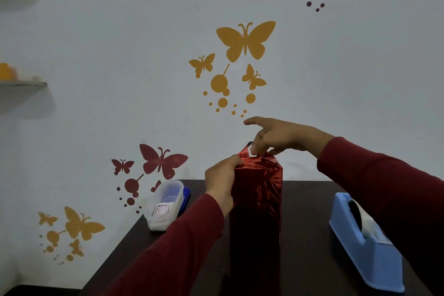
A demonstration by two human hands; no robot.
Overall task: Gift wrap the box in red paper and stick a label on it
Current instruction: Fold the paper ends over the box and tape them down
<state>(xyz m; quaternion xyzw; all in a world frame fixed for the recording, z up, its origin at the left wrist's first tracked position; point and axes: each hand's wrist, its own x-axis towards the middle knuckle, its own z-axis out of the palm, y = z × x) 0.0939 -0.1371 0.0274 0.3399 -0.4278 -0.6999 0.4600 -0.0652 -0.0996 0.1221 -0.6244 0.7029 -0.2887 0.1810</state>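
One box (255,202) in red paper stands upright mid-table (310,202). The left hand (222,179) grips its upper left edge; the right hand (276,137) pinches a tape piece (252,151) at the top fold, index finger straight. One tub (164,204) sits near the left edge, one dispenser (365,245) near the right.

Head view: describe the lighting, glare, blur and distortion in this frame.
Head view: dim, uneven light, the wall brighter than the dark table; glare streaks on the red paper near its top, its lower half nearly black; soft shadows below the shelves at left, which look blurred; wide-angle bending tilts the tape dispenser and table edges; both hands, left and right, are fairly sharp.
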